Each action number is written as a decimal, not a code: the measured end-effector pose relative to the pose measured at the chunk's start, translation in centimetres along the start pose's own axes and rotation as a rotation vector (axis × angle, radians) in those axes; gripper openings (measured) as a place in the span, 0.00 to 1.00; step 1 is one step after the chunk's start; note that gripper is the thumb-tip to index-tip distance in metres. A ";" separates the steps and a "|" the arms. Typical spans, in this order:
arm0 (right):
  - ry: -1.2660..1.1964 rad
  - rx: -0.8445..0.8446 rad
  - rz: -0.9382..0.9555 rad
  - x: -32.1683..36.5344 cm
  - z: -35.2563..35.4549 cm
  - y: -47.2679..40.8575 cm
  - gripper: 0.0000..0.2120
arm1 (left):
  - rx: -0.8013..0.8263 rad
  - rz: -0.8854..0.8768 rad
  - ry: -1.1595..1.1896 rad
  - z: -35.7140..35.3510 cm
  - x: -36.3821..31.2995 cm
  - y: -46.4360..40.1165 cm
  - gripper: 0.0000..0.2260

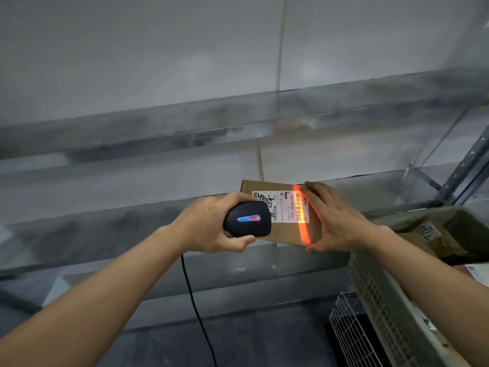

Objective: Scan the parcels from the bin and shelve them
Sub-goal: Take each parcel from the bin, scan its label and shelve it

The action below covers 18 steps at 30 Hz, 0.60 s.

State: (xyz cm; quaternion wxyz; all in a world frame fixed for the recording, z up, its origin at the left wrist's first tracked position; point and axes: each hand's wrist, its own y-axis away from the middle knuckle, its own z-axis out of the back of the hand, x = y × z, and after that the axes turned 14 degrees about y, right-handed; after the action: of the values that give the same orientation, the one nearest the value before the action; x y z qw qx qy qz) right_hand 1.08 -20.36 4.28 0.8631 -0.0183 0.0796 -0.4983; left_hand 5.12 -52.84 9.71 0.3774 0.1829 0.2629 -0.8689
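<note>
A flat brown cardboard parcel [287, 229] with a white shipping label lies near the front edge of a grey metal shelf [132, 186]. My left hand [211, 226] grips a black corded barcode scanner [247, 218] held just over the parcel's left part. Its orange-red beam falls in a line across the label's barcode and the cardboard below. My right hand [336, 221] holds the parcel's right edge, thumb under the near corner and fingers laid along the top.
A pale slatted plastic bin [383, 300] stands at the right with more cardboard parcels [434, 234] inside. A white wire basket [349, 327] sits below it. The scanner's black cable [193, 300] hangs down. A perforated shelf upright [465, 160] rises at far right.
</note>
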 end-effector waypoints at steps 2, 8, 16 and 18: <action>0.008 0.002 0.023 0.9 -0.1 -0.7 0.68 | -0.004 0.022 -0.005 0.5 0.4 1.0 0.31; 0.014 -0.016 0.099 2.8 -0.6 -1.9 0.68 | -0.006 0.069 -0.046 1.5 1.1 3.1 0.32; -0.038 -0.020 0.185 4.2 -1.4 -3.4 0.68 | -0.017 0.129 -0.085 1.6 1.1 5.5 0.31; -0.065 -0.010 0.209 4.9 -1.5 -4.1 0.67 | -0.034 0.164 -0.090 1.9 1.2 6.6 0.31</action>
State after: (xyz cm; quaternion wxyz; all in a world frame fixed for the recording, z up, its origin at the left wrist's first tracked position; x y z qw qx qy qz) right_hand -0.22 -26.59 2.65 0.9123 -0.0304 0.0555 -0.4045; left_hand 9.05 -58.48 8.50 0.4616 0.1581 0.2447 -0.8379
